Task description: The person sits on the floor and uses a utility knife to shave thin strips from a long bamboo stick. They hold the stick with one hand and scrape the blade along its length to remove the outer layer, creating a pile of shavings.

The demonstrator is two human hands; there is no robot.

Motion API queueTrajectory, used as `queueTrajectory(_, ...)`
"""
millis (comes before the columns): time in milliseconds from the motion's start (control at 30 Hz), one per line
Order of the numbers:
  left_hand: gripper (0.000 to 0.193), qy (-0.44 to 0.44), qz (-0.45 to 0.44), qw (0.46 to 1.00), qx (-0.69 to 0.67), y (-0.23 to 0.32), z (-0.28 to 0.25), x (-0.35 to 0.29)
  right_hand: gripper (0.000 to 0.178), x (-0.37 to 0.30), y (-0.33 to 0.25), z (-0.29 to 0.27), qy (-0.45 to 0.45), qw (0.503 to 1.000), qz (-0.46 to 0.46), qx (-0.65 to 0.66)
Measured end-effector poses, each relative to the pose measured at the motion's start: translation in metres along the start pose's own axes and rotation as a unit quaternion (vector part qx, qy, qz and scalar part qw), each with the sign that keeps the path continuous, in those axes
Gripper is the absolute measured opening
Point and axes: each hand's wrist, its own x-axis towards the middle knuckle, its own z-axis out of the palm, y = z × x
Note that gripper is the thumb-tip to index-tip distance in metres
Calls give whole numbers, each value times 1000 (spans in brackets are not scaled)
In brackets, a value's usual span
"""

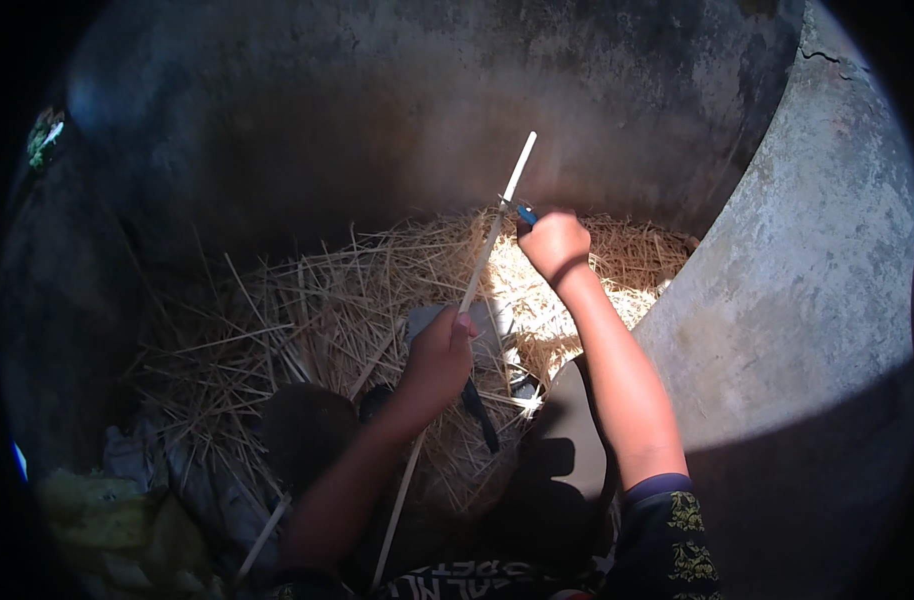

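Observation:
My left hand is closed around a long, thin, pale stick. The stick slants up and away from me, and its lower part runs back past my left forearm toward my lap. Farther up, my right hand grips a knife by its blue handle. The small dark blade meets the stick a little below its bright upper end; much of the knife is hidden in my fist. Beneath my left hand lies a flat grey blade with a dark handle, perhaps a cleaver.
A thick heap of straw-like strips and shavings covers the ground ahead. A curved concrete wall rises behind it, and a pale concrete slope stands at right. Yellowish cloth or sacking lies at lower left, near another stick.

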Motion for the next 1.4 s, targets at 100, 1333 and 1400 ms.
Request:
queueTrajectory(100, 30, 26, 28, 998, 40, -2, 3, 3, 20, -8, -5, 18, 23, 998, -62, -11)
queueTrajectory(1333, 32, 11, 15, 999, 43, 23, 23, -40, 15, 66, 101, 40, 88, 970, 160, -161)
queueTrajectory(1400, 32, 19, 34, 999, 14, 17, 24, -33, 17, 58, 138, 36, 53, 957, 252, -132)
